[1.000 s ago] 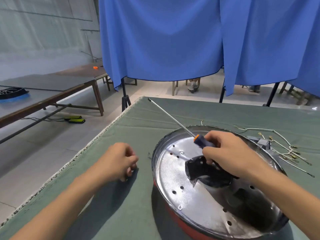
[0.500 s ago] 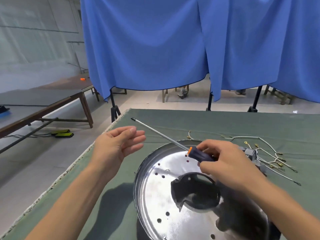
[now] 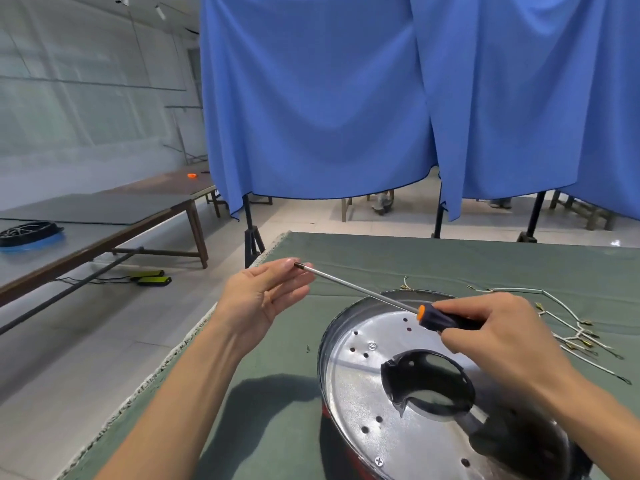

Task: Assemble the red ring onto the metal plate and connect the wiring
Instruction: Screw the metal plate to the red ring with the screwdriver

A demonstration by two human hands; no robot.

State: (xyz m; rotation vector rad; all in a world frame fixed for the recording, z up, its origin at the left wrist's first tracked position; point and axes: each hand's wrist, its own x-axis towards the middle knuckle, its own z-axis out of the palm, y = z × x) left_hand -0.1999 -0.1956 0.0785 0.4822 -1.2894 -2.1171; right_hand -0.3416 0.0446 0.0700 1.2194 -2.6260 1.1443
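Observation:
A round shiny metal plate (image 3: 367, 403) with a dark central cut-out and several small holes lies on the green cloth. A sliver of the red ring (image 3: 327, 412) shows under its left rim. My right hand (image 3: 498, 336) grips the black and orange handle of a long screwdriver (image 3: 434, 317) above the plate. Its thin shaft points up and left. My left hand (image 3: 266, 296) is raised with fingers nearly straight, and the shaft's tip touches its fingertips. White wires with small terminals (image 3: 575, 330) lie on the cloth to the right of the plate.
The green cloth table (image 3: 450, 258) ends at a frayed left edge (image 3: 166, 362). Blue curtains (image 3: 381, 98) on stands hang behind it. A long wooden table (image 3: 104, 216) stands at the left, with a black ring (image 3: 27, 232) on it.
My left hand rose from the cloth, opened, and now meets the screwdriver tip. My right hand lifted the screwdriver slightly off the plate. The view tilted up.

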